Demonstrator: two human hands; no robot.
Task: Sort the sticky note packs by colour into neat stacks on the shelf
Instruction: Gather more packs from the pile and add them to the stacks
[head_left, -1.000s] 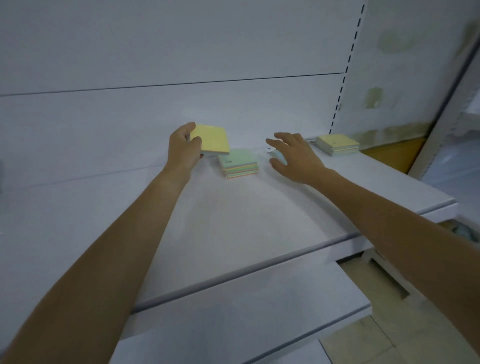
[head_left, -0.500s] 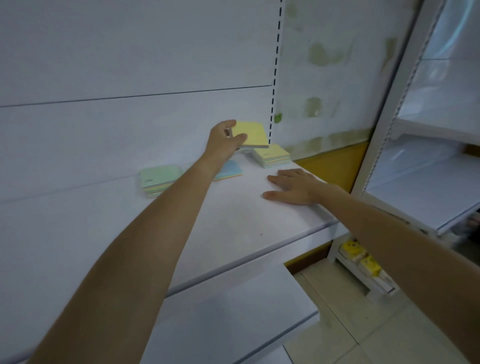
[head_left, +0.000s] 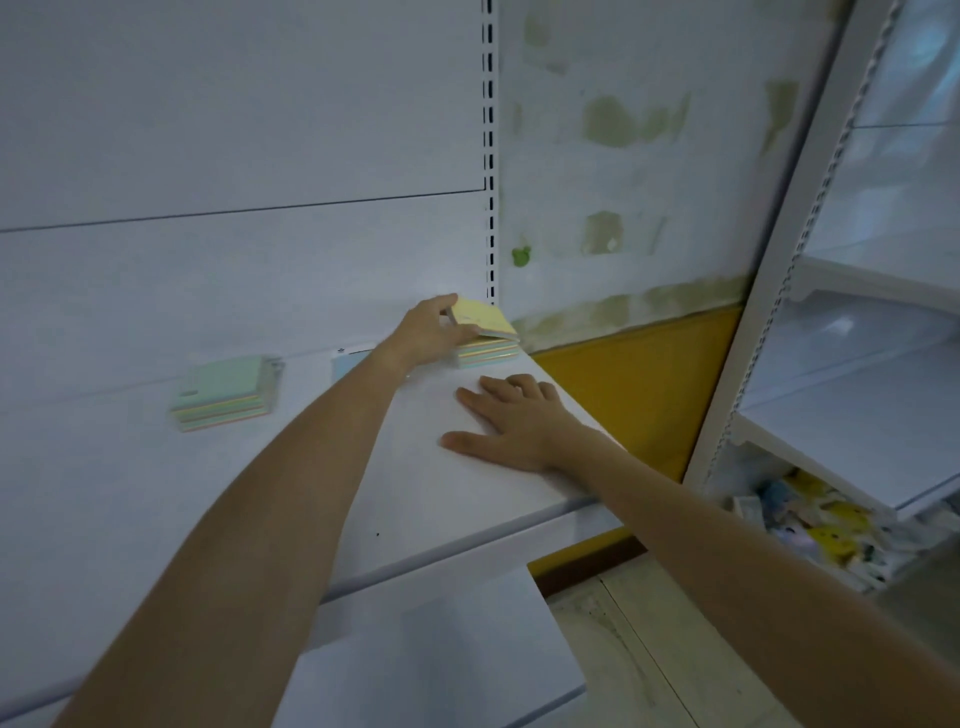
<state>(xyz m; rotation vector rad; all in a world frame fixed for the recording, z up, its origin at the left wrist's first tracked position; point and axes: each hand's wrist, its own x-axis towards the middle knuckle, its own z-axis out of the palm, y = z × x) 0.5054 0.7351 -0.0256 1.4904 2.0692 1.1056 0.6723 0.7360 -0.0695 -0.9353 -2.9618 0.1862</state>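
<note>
Pinching one yellow pack (head_left: 480, 317), left hand (head_left: 426, 330) holding it tilted over yellow stack (head_left: 488, 353); right hand (head_left: 511, 421) lying flat on shelf (head_left: 415, 493). One green stack (head_left: 226, 392), one blue pack (head_left: 347, 364) sitting leftward.

One head-worn camera looks forward and down across the shelf (head_left: 415, 493), close behind the left hand (head_left: 423, 332) gripping the yellow pack (head_left: 485, 317).

Left hand (head_left: 428, 332) lowered yellow pack (head_left: 485, 318) onto right-end stack (head_left: 488, 356) — tilted.
</note>
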